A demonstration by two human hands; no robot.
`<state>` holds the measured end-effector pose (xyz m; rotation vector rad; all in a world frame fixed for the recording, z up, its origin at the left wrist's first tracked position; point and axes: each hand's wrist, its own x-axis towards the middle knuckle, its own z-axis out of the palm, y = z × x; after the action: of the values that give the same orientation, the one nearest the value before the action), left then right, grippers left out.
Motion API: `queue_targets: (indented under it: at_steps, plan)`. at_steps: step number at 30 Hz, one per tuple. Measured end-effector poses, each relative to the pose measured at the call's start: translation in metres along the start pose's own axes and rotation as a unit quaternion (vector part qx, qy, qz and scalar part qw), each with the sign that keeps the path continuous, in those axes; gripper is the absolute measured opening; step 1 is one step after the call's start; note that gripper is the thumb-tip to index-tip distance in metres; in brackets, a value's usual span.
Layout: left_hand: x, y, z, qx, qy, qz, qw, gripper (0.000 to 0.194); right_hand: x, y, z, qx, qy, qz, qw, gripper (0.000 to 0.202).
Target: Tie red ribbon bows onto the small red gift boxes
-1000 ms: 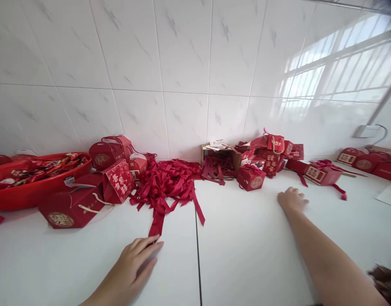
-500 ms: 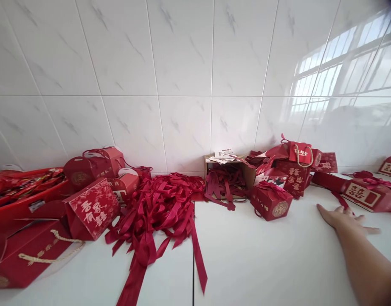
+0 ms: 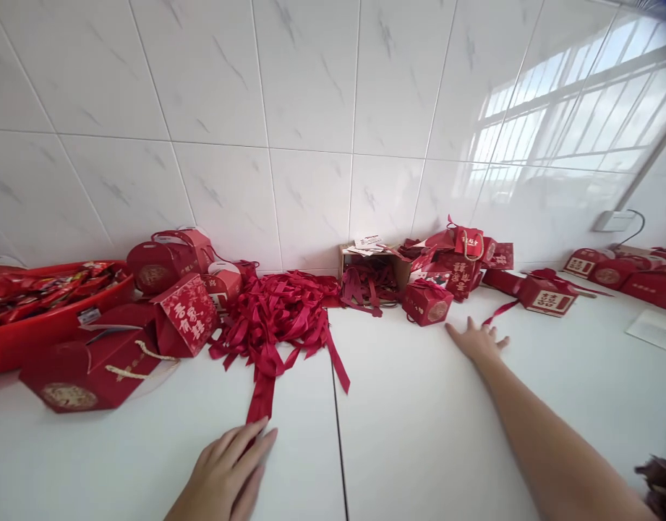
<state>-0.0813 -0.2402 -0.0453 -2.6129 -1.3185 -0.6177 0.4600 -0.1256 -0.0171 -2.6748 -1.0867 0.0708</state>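
Fingers of both hands have white tabletop between them, split by a dark seam, with the red ribbon pile ahead of the left ones and a small red box just ahead-left of the right. The left hand lies fingers together at the ribbon tail, grip unclear; the right hand splays.
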Motion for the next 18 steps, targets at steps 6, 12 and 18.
queue_targets:
  at_steps: [6, 12, 18]
  plan:
    - [0.01, 0.019, -0.023, -0.025, -0.029, -0.022, 0.999, 0.037, -0.173, -0.066, -0.014, -0.025, -0.07, -0.168, 0.983, 0.084]
    - [0.015, 0.024, -0.033, -0.054, -0.053, -0.024, 0.997, 0.033, -0.371, -0.086, -0.03, 0.062, -0.195, -0.634, 0.746, 0.078]
    - [0.011, 0.029, -0.037, -0.069, -0.067, -0.043, 0.994, 0.034, -0.384, -0.083, -0.026, 0.08, -0.137, -0.615, 0.773, 0.071]
